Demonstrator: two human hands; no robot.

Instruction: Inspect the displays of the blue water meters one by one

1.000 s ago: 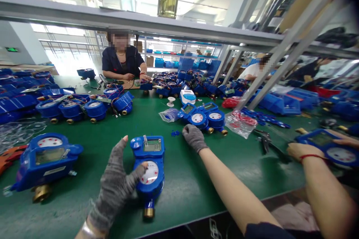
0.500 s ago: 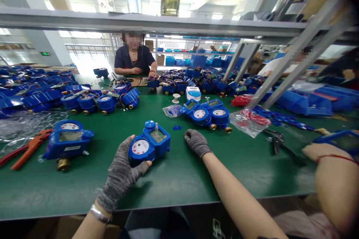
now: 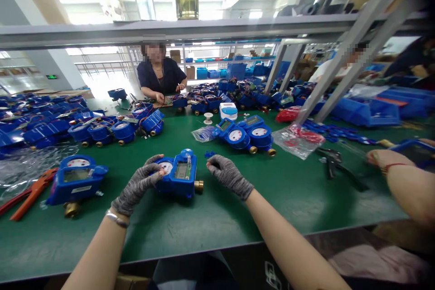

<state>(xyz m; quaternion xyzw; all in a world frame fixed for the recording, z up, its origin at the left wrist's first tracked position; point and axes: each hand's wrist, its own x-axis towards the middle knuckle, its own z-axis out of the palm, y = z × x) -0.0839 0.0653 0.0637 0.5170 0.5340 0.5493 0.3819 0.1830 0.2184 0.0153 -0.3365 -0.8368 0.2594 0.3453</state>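
In a grey fingerless glove, my left hand (image 3: 137,188) grips the left side of a blue water meter (image 3: 185,174), its thumb over the round white dial. The meter's display window faces up towards me and a brass fitting (image 3: 199,186) sticks out on its right. My right hand (image 3: 231,176), gloved alike, is to the right of the meter and apart from it. Its fingers are curled together at the tips; whether something small is in them I cannot make out. Small blue pieces (image 3: 210,154) lie on the green table just beyond those fingertips.
Another blue meter (image 3: 76,179) and orange-handled pliers (image 3: 36,192) lie at left. Beyond my hands are two meters (image 3: 246,133), a white spool (image 3: 208,118) and a bag of red parts (image 3: 299,138). A black tool (image 3: 335,163) and a co-worker's arm (image 3: 404,176) are at right.
The meter has turned in my left hand, so its brass fitting now shows on the right. My right hand has come closer to the meter. The view has shifted slightly.
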